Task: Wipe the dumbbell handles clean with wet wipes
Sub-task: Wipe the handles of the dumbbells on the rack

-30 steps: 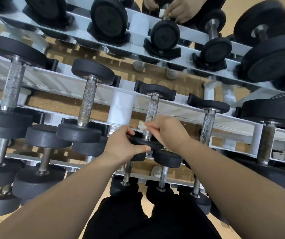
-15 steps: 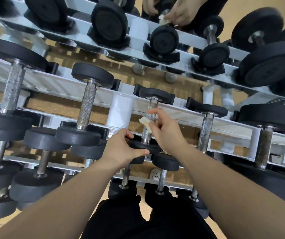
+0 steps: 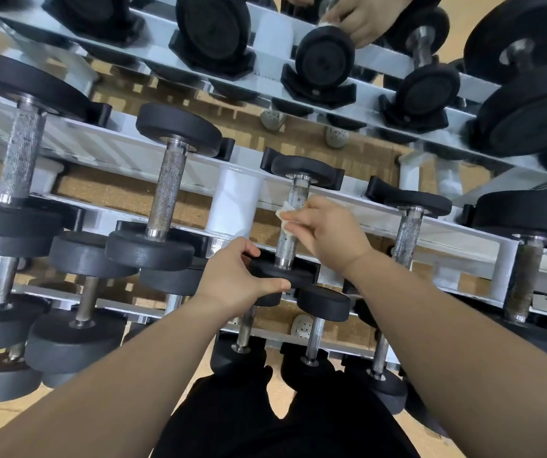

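Single head-worn wide-angle view, aimed forward and steeply down over both forearms. It sits close above the white dumbbell rack (image 3: 348,206), whose rails run diagonally from the left edge toward the lower right. The wearer's dark-clad legs fill the bottom centre. Straight lines bow toward the frame edges.

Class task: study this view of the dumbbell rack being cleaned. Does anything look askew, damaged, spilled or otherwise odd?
Nothing stands out. The dumbbells sit in their rack cradles. The left hand steadies one weight's near end while the right hand presses a wipe to its handle.

white rack (image 3: 239,206), cork floor (image 3: 106,193), mirror (image 3: 546,14)
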A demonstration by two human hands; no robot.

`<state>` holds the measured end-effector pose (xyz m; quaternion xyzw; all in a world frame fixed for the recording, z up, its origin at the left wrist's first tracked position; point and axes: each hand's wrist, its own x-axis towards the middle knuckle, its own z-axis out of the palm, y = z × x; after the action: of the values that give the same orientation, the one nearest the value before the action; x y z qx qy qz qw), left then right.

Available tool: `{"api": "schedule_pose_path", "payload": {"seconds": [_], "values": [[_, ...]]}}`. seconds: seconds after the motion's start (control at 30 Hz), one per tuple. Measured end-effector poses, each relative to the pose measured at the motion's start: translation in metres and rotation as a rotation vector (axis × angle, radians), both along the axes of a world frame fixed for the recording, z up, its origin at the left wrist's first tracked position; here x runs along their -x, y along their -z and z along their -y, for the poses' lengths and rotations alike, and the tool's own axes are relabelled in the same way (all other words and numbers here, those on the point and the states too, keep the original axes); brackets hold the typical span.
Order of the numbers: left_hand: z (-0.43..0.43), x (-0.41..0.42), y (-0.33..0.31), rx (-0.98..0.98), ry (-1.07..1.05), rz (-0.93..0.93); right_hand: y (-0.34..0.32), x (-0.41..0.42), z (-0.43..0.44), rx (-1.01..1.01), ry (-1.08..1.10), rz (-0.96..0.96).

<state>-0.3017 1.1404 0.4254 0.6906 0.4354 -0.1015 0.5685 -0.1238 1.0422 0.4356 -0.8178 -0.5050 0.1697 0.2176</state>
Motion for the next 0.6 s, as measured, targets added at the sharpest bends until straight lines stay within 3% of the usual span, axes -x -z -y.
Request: {"api": "schedule_pose_path", "payload": {"seconds": [0.17,0.37,0.43,0.6], "values": [[0.0,-0.001,-0.002,0.01,0.003,-0.013,0.002,0.0,-0.01,-0.039,0.101,0.014],[0.002,-0.004,-0.002,-0.05,0.03,-0.018,-0.001,0.028,0.012,0.084,-0.166,0.068],[0.003,-0.006,-0.002,-0.056,0.034,-0.022,-0.001,0.017,0.002,0.103,-0.193,0.168],[0.012,-0.01,-0.007,-0.092,0.026,-0.04,-0.008,-0.007,-0.016,0.009,0.164,0.128]]}}
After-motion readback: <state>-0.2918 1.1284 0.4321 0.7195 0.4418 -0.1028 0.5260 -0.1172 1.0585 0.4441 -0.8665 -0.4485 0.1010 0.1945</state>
